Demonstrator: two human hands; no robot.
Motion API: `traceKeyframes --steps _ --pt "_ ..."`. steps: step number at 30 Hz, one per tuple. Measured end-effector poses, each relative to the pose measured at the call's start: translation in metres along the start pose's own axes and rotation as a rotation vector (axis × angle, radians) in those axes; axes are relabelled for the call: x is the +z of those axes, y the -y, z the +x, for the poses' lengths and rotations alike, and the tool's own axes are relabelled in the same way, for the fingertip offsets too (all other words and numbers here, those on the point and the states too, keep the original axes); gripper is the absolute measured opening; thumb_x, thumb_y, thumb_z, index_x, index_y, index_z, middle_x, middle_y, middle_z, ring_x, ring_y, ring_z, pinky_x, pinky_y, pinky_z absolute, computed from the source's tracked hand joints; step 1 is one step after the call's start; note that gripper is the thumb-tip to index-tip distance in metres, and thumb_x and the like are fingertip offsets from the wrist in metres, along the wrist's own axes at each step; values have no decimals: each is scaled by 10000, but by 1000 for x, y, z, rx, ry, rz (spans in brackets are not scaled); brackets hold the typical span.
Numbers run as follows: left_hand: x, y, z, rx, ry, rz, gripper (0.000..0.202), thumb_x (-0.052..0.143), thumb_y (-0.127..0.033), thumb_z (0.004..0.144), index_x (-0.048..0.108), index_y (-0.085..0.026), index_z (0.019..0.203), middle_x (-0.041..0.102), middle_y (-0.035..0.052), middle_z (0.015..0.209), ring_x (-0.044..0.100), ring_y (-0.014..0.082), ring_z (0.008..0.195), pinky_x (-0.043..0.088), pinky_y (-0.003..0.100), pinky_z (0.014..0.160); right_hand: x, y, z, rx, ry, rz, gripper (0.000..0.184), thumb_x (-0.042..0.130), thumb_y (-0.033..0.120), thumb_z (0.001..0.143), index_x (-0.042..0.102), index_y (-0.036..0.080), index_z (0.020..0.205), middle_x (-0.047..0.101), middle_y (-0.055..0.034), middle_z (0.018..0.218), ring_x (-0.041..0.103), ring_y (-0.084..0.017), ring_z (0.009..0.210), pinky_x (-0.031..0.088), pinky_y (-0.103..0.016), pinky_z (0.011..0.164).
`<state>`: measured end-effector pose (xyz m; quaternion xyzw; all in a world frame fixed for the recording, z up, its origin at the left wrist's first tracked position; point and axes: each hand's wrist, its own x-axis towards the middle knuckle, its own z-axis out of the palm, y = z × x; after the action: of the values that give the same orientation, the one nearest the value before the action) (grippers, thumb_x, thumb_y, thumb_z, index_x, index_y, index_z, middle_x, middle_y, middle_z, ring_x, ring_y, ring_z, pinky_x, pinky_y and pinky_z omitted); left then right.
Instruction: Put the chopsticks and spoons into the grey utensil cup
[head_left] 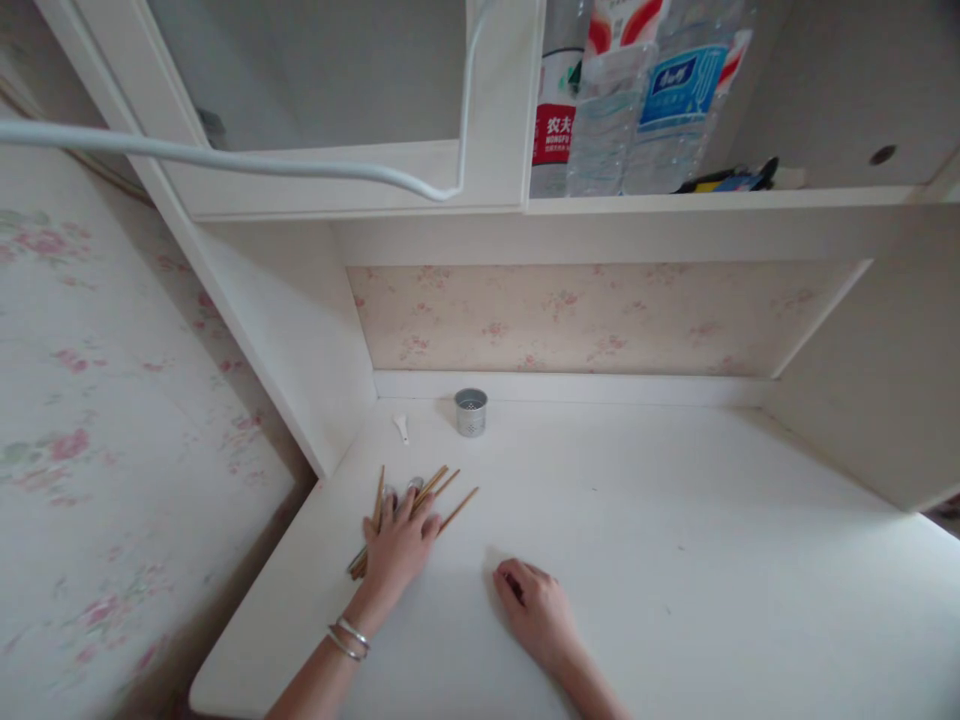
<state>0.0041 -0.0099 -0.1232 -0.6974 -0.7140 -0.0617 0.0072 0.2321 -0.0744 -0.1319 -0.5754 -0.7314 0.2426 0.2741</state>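
Note:
My left hand [399, 545] lies flat, fingers spread, on top of several wooden chopsticks [448, 488] scattered on the white desk [675, 560] near its left side. A silver bracelet circles that wrist. My right hand [534, 608] rests on the desk to the right with its fingers curled under; nothing shows in it. A small metal perforated cup [470, 412] stands upright at the back of the desk, beyond the chopsticks.
A small white object [402, 427] lies left of the cup. Above the desk, a shelf [720, 200] holds plastic water bottles [637, 100] and dark small items. A white cable [225, 158] crosses the cabinet front. Floral wallpaper covers the left wall.

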Motion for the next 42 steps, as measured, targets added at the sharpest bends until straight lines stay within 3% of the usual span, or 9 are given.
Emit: traceKeyframes --steps 7,11,13,17,21,24,33,38,42 --pt "-4 -9 -14 3 -7 9 462 397 -543 911 458 -448 1359 332 57 1540 156 433 1419 134 793 974 0 3 -1 -5 -3 -17 277 411 312 957 631 219 818 679 -10 748 622 -150 691 364 -224 624" --pt "-12 -4 2 33 -16 -40 464 386 -582 903 472 -456 1341 382 39 1512 211 427 1400 124 772 1000 -1 3 -1 -2 0 -7 272 409 303 958 632 218 826 682 -10 757 625 -146 700 369 -220 631" --pt "-17 1 24 57 -22 -82 467 359 -582 915 477 -430 1340 401 37 1499 242 385 1398 168 702 1048 -2 3 0 4 6 -8 278 405 299 959 632 218 821 682 -9 750 623 -143 691 367 -218 625" --pt "-26 16 93 88 10 -90 431 343 -446 964 496 -282 1333 420 60 1483 297 243 1390 253 445 1120 -1 3 6 35 23 -54 264 422 277 945 651 226 823 705 -8 753 639 -142 683 350 -221 604" --pt "-26 30 156 65 89 -80 384 465 -361 946 540 -168 1269 480 123 1414 422 256 1307 347 449 1069 1 2 12 74 26 -103 256 442 263 931 668 226 819 727 -14 746 653 -143 669 331 -222 585" --pt "-23 35 179 65 116 -73 364 564 -352 910 557 -161 1219 553 103 1297 554 247 1147 460 481 964 1 0 14 80 -1 -93 257 438 254 932 668 221 823 730 -15 741 655 -138 662 327 -216 575" --pt "-19 41 185 -49 101 -87 328 573 -334 909 566 -162 1188 589 87 1210 601 216 1039 520 432 877 3 0 19 136 -18 -98 250 462 270 929 687 225 831 741 -26 734 676 -157 661 330 -221 574" --pt "-31 39 180 -133 131 -165 345 577 -344 906 557 -163 1200 595 84 1191 613 209 1008 534 415 846 2 1 19 137 -10 -91 267 446 279 936 694 226 852 746 -33 743 682 -160 666 339 -226 576" --pt "-46 32 170 -102 146 -247 326 577 -330 907 569 -156 1183 637 74 1129 640 189 948 542 376 815 0 2 17 119 3 -95 275 437 274 937 693 224 850 747 -31 765 683 -157 680 346 -224 583"
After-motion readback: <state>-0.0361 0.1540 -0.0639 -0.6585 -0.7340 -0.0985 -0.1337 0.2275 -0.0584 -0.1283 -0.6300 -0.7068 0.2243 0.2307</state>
